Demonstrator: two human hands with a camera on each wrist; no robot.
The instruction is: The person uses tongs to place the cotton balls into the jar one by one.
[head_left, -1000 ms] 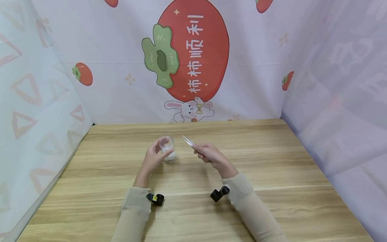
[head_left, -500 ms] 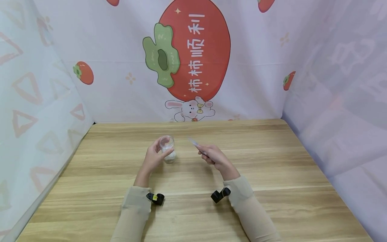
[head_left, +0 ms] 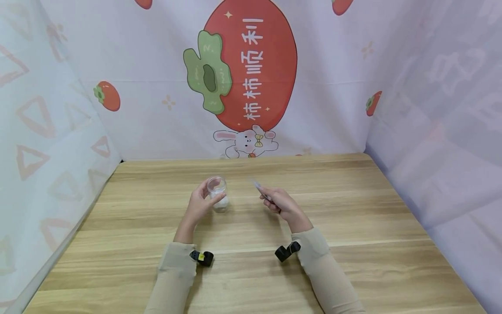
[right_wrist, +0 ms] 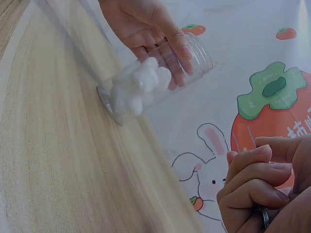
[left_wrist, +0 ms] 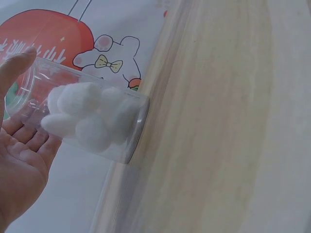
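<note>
A clear, lidless jar (head_left: 216, 186) stands upright on the table, with white cotton balls (left_wrist: 87, 116) piled in its lower part. My left hand (head_left: 198, 204) grips it near the neck, thumb on the near side and fingers round the back. To the right of the jar, apart from it, my right hand (head_left: 283, 205) holds metal tweezers (head_left: 256, 184) above the table, tips pointing away and to the left. In the right wrist view, curled fingers (right_wrist: 257, 179) hide most of the tweezers. Nothing can be made out between the blurred tips.
The wood-grain table (head_left: 243, 279) reaches back to a white cloth backdrop (head_left: 149, 122) printed with a persimmon and a rabbit. Pale cloth walls (head_left: 423, 152) close in the left and right sides. Each sleeve carries a small black camera (head_left: 205, 258) near the wrist.
My right hand has drawn a little to the right with the tweezers, away from the jar. The left hand and the jar stay in place.
</note>
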